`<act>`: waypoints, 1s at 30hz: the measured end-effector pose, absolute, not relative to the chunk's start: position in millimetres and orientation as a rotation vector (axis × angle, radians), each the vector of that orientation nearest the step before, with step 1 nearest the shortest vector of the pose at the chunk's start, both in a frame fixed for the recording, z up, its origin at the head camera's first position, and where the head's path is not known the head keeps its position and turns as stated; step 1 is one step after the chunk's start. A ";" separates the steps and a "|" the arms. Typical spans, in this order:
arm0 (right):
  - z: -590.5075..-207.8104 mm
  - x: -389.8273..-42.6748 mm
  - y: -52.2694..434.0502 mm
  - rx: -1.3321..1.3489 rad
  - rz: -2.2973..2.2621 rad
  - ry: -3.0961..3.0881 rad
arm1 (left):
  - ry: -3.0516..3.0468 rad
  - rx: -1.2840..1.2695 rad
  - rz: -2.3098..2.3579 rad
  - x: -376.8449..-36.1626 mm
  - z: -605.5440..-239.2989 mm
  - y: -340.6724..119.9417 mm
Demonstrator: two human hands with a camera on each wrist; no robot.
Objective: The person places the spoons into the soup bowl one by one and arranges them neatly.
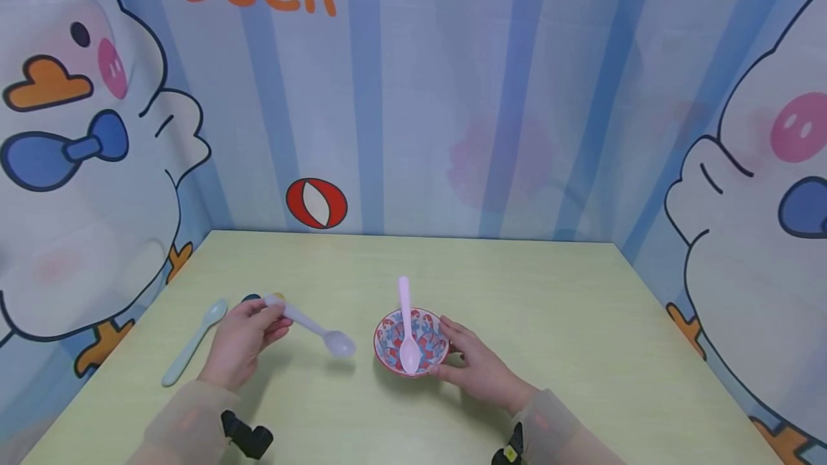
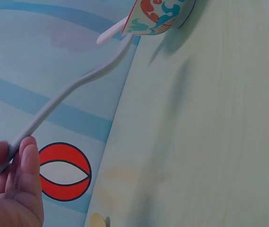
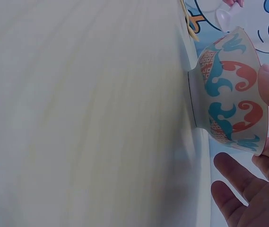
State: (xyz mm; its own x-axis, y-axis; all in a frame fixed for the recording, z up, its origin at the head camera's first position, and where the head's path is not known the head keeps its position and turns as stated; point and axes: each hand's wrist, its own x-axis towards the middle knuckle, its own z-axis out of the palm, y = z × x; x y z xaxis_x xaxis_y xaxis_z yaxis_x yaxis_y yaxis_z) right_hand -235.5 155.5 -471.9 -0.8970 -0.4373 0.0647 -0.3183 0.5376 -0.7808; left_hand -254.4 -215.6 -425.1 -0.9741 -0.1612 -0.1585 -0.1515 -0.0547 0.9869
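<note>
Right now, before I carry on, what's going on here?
A person is handling tableware with both hands. The left hand pinches a lavender spoon by its handle end, holding it above the table with its scoop toward the patterned bowl. The right hand grips that bowl at its rim. A pink spoon is in the bowl, its handle reaching past the far rim. A pale blue-green spoon lies on the table, left of the left hand.
</note>
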 end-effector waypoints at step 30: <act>-474.0 -234.8 156.0 -0.642 -1.335 2.622 | -2.304 0.227 -2.225 -279.8 -390.3 -163.8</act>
State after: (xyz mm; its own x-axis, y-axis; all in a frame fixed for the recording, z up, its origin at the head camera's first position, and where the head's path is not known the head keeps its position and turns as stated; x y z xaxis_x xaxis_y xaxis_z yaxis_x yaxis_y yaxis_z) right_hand -234.8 156.0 -474.0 -0.9011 -0.4271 0.0749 -0.3118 0.5180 -0.7965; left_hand -279.8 -163.8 -390.3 -0.9876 -0.0531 -0.1477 -0.1494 0.0309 0.9883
